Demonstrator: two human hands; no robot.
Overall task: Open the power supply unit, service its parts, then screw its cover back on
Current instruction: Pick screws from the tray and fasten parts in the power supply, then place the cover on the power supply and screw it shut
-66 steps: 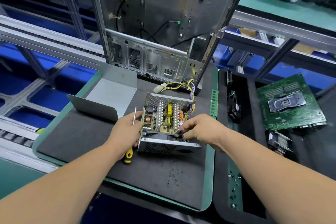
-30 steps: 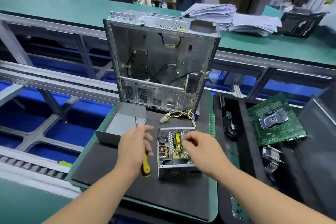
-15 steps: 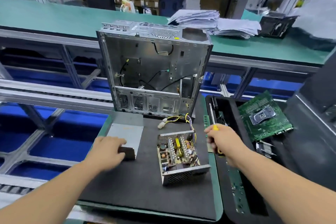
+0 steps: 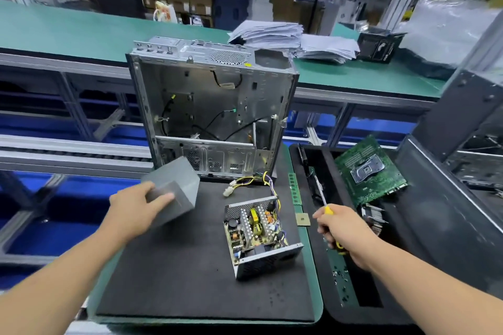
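The power supply unit (image 4: pixel 258 234) lies open on the black mat (image 4: pixel 177 280), its circuit board, heat sinks and coloured wires exposed. Its grey metal cover (image 4: pixel 179 187) is lifted off the mat at the left and tilted; my left hand (image 4: pixel 136 207) grips its near edge. My right hand (image 4: pixel 340 228) holds a yellow-handled screwdriver (image 4: pixel 321 193) over the black tray (image 4: pixel 435 266) at the right, shaft pointing away from me.
An empty computer case (image 4: pixel 212 111) stands upright behind the mat. The tray holds a green motherboard (image 4: pixel 370 171), a heat sink (image 4: pixel 373 217) and loose screws (image 4: pixel 340 277). A RAM stick (image 4: pixel 294 187) and a CPU chip (image 4: pixel 302 219) lie on the mat's green right border.
The screwdriver passed from my left hand to my right, which moved right over the tray. My left hand took hold of the cover and lifted it off the mat.
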